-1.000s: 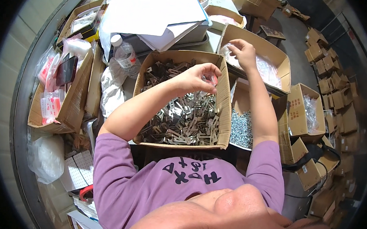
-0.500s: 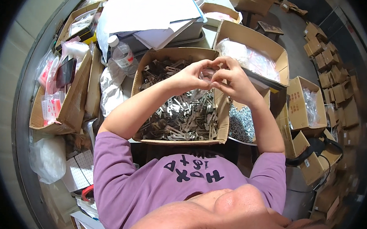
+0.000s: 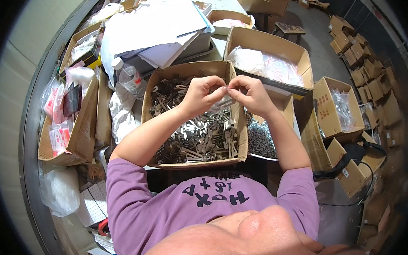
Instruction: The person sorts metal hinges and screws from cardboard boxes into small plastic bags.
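Over a cardboard box (image 3: 197, 161) of flat slotted metal pieces (image 3: 201, 139), my two hands meet fingertip to fingertip. A small clear plastic bag (image 3: 222, 103) hangs below them, its upper edge pinched between my fingers. My left hand (image 3: 203, 95) is closed at the bag's left side, thumb against fingers. My right hand (image 3: 251, 97) is closed too, pinching the bag's right side. What the bag holds is hard to make out. Small metal screws (image 3: 261, 139) fill a container to the right, partly behind my right forearm.
A clear plastic bottle (image 3: 130, 80) stands left of the metal pieces. Papers (image 3: 149, 25) are stacked on a grey bin behind. An open box (image 3: 271, 36) of clear bags is at the back right. At left, another box (image 3: 81, 132) holds bags and a dark phone (image 3: 72, 99).
My hands have moved slightly down and left, and my fingers have gone from curled around the clear bag to pinching its top edge. The whole view has shifted a little.
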The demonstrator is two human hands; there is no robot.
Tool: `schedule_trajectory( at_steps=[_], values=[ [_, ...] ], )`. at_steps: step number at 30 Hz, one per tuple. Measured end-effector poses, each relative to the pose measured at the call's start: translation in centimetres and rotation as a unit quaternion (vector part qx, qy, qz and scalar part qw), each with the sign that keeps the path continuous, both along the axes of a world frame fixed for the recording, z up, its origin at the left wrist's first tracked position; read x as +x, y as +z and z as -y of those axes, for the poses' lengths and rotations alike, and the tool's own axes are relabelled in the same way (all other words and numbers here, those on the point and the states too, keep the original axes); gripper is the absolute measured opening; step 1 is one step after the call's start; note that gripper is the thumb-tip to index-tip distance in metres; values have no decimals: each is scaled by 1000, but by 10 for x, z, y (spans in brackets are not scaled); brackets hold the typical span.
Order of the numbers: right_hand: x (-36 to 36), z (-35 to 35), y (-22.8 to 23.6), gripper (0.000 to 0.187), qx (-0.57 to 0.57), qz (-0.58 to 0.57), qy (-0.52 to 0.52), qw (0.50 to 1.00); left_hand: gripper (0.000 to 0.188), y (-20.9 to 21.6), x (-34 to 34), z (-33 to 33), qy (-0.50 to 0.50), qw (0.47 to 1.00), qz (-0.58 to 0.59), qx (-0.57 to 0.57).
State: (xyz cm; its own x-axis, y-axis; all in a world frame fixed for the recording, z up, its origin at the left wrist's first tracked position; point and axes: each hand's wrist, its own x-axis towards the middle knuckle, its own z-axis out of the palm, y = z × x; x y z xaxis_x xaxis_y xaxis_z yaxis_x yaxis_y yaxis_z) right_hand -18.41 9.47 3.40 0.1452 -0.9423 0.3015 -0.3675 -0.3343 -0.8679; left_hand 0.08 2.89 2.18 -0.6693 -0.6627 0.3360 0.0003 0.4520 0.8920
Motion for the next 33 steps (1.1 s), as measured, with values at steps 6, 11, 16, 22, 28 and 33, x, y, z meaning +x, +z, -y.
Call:
schedule_trajectory(
  at_steps=[6,11,16,22,28,33],
  values=[
    [-4,-4,5,14,-39,-17,38,998,12,1,-1,4,-30,996,-57,56],
    [-14,-9,10,15,-14,30,16,999,11,5,3,10,-17,979,-160,127],
    [-40,-14,17,15,-28,64,-68,995,14,-3,3,15,-15,977,-153,147],
    [-140,-59,42,12,-263,177,-385,867,20,-4,3,11,-23,981,-114,158],
    [-198,-35,15,14,-294,24,-486,822,23,-1,-3,8,-41,983,-101,147],
    [-209,44,-41,33,189,-300,-287,890,24,-3,-1,11,-57,988,-66,125]
  ],
)
